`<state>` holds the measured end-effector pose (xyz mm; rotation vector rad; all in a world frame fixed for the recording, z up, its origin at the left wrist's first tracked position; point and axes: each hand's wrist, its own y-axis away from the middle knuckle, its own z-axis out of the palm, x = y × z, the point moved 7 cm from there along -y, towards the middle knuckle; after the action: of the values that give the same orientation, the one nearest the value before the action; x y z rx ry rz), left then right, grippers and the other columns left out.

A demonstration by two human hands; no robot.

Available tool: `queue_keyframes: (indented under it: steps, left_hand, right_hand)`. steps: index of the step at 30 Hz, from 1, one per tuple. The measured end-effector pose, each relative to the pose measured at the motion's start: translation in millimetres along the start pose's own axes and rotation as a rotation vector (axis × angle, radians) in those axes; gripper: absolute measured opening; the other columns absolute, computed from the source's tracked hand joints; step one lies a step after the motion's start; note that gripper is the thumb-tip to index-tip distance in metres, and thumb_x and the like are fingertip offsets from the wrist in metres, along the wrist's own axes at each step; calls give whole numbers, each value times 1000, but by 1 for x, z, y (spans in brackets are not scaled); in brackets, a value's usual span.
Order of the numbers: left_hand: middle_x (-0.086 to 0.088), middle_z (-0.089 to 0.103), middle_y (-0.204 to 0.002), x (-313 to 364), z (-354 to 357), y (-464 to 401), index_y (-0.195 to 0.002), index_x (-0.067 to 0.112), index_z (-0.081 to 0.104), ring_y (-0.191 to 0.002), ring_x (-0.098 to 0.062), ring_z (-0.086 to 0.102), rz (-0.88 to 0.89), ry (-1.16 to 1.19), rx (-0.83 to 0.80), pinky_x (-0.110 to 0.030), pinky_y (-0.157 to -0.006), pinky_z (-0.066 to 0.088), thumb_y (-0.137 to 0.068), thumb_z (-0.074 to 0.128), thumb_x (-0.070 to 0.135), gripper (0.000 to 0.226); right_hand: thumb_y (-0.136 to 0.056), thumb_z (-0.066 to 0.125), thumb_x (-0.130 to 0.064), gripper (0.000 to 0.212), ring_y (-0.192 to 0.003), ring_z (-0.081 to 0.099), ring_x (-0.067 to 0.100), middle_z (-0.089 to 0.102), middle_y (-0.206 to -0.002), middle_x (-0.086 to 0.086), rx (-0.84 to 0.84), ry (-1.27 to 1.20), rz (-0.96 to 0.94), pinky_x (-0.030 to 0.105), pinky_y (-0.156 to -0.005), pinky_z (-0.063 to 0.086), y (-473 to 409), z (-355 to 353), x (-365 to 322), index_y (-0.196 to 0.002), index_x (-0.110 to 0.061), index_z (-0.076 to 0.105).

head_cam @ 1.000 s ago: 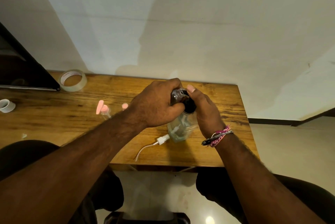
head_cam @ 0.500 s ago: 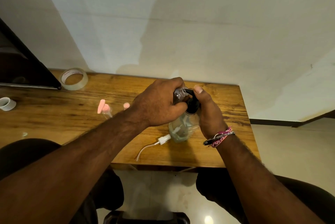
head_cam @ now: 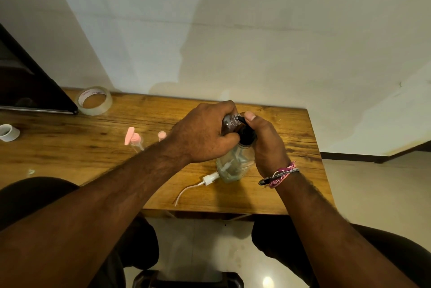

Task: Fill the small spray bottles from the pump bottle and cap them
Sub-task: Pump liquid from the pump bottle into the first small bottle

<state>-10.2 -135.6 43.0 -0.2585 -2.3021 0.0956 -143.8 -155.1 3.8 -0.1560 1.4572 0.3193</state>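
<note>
Wooden table (head_cam: 291, 194) carries a clear pump bottle (head_cam: 231, 166) with a black pump head, near its front-right edges. The left hand (head_cam: 203, 136) curls its fingers (head_cam: 221, 107) round a small clear spray bottle (head_cam: 229, 121), neck at the pump spout. The right hand (head_cam: 268, 143) wraps the pump head, thumb on top. A white sprayer cap (head_cam: 210, 178) lies just below the fingers; pink-capped bottles (head_cam: 134, 139) stand left, with bare tabletop beyond.

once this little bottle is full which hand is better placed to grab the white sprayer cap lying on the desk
Right, probably. The right hand only works the black pump, nearer the white sprayer cap; the left hand holds the small clear spray bottle.
</note>
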Motion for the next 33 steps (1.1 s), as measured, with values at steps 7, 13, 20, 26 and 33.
queue_keyframes:
  steps: [7,13,20,26,33]
  left_hand:
    - [9,67,-78,-1,0,0,-89,33,54,-69,-11,63,0,-2,-10,-33,-58,51,-74,67,33,20]
    - [10,65,-75,-2,0,-1,-88,32,55,-67,-11,61,-12,-4,-3,-32,-57,49,-75,69,32,19]
    - [11,66,-75,-1,-4,-3,-91,30,59,-68,-10,62,-34,-14,14,-30,-57,49,-79,77,23,22]
    - [12,66,-75,-1,-4,-2,-90,32,57,-68,-10,63,-33,0,12,-30,-57,50,-78,76,26,23]
    - [11,65,-74,1,-4,-2,-89,28,59,-66,-7,61,-41,2,12,-26,-56,45,-78,78,20,23]
  right_hand:
    - [-88,58,-51,64,-89,63,32,66,-90,23,-9,20,-23,44,-83,48,2,2,-5,-98,12,66]
    - [-85,56,-58,54,-90,68,24,73,-91,13,-35,57,0,38,-82,53,5,5,-8,-92,-9,79]
    - [-78,61,-85,61,-109,73,26,80,-105,7,-116,56,34,55,-108,49,5,10,-14,-95,-31,85]
    - [-73,65,-87,65,-114,69,43,78,-108,15,-145,50,43,70,-108,44,3,11,-10,-97,-30,84]
    - [-83,60,-62,39,-100,73,22,80,-97,3,-110,49,58,58,-104,50,3,9,-9,-90,-32,84]
